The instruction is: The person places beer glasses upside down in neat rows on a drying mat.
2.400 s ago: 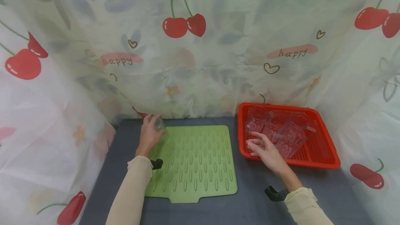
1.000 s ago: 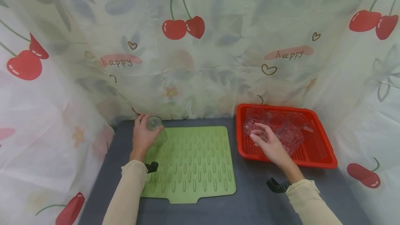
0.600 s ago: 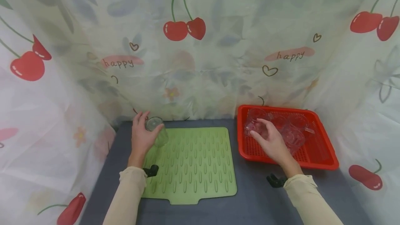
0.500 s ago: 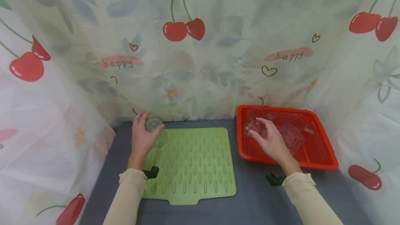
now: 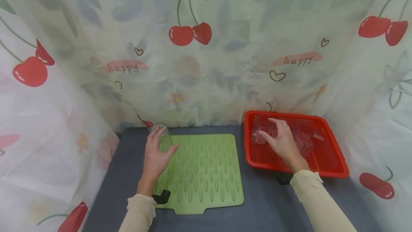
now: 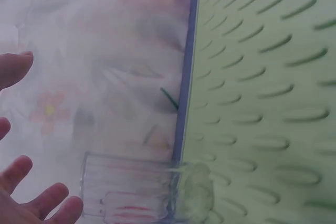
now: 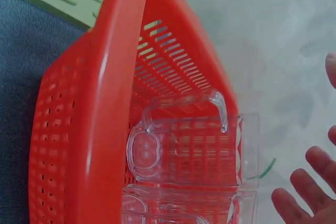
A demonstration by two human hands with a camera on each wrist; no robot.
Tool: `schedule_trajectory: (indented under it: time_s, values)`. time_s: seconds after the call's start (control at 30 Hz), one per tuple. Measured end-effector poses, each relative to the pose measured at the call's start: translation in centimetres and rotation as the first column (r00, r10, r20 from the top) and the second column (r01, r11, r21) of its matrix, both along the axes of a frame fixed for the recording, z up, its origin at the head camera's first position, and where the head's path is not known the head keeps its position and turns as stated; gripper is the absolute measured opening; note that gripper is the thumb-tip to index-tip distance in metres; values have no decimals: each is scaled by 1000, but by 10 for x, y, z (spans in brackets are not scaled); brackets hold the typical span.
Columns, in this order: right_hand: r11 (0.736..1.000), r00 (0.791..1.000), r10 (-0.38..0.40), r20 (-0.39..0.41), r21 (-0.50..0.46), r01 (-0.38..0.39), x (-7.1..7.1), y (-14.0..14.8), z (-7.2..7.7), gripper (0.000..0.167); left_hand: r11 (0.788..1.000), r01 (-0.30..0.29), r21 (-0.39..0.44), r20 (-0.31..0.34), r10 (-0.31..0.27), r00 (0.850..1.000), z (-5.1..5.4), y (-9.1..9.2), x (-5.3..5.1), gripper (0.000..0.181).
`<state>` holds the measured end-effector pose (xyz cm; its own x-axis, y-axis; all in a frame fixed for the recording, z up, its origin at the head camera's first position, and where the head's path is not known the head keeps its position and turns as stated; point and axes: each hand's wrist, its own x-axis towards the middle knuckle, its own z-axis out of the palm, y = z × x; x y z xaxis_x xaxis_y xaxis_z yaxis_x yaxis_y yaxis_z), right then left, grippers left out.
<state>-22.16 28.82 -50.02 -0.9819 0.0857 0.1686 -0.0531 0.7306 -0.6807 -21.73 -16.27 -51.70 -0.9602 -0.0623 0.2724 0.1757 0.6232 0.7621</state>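
Note:
A clear drinking glass stands upright at the far left corner of the green ridged mat; no handle of it shows. Close by, with fingers spread, is my left hand. In the left wrist view a gap separates the fingers from the glass. My right hand hovers over the red basket, its thumb and fingers parted around the nearest clear glass mug. The right wrist view has that mug with its handle upward in frame, apart from the fingertips.
Several clear glass mugs, such as one at the basket's middle, stand close together in the basket. A dark grey cloth covers the table. Patterned curtains close off the back and both sides.
My left hand has let go of the glass and drawn back toward me, leaving it standing on the mat. The right hand has moved farther over the basket, its fingers reaching beside a mug.

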Motion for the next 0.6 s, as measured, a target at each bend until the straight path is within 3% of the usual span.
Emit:
schedule_trajectory:
  time_s: [0.4,0.6]
  values:
    - [998,1000,5,22,62,-7,-23,-1,1,80,990,131,54,-29,-130,991,-18,20,31,78]
    - [995,1000,4,1,100,-4,-33,-4,-1,79,981,173,93,-29,-171,985,-24,25,38,77]
